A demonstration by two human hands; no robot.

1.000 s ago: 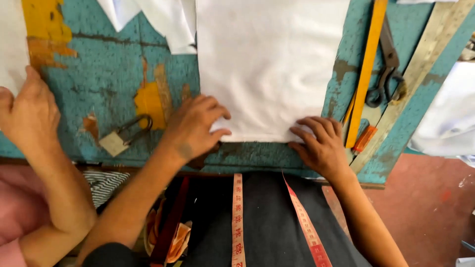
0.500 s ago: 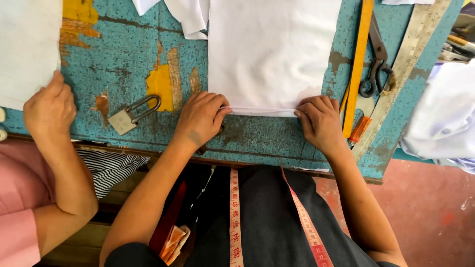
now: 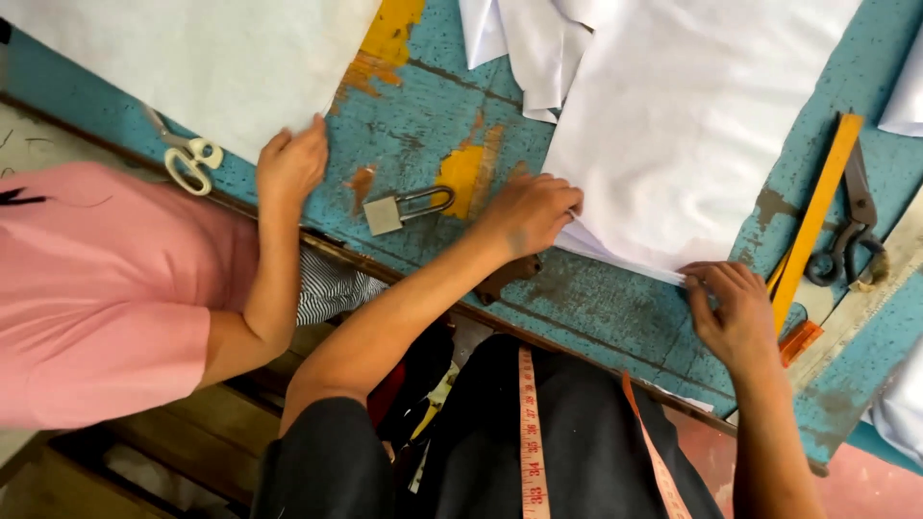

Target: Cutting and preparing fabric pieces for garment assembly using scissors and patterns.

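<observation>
1. A white fabric sheet (image 3: 692,135) is lying on the worn teal table (image 3: 615,308), its near edge facing the person.
2. The left hand (image 3: 529,211) is pressing that edge's left corner, fingers curled together on the cloth.
3. The right hand (image 3: 735,312) is pinching the right corner — fingertips clamped on the hem.
4. A padlock (image 3: 389,211) is sitting just left of the left hand; a yellow ruler (image 3: 817,207) and dark shears (image 3: 851,235) are lying to the right.
5. A co-worker's hand (image 3: 288,163) is resting on another white sheet (image 3: 202,58) — white-handled scissors (image 3: 187,154) nearby.
</observation>
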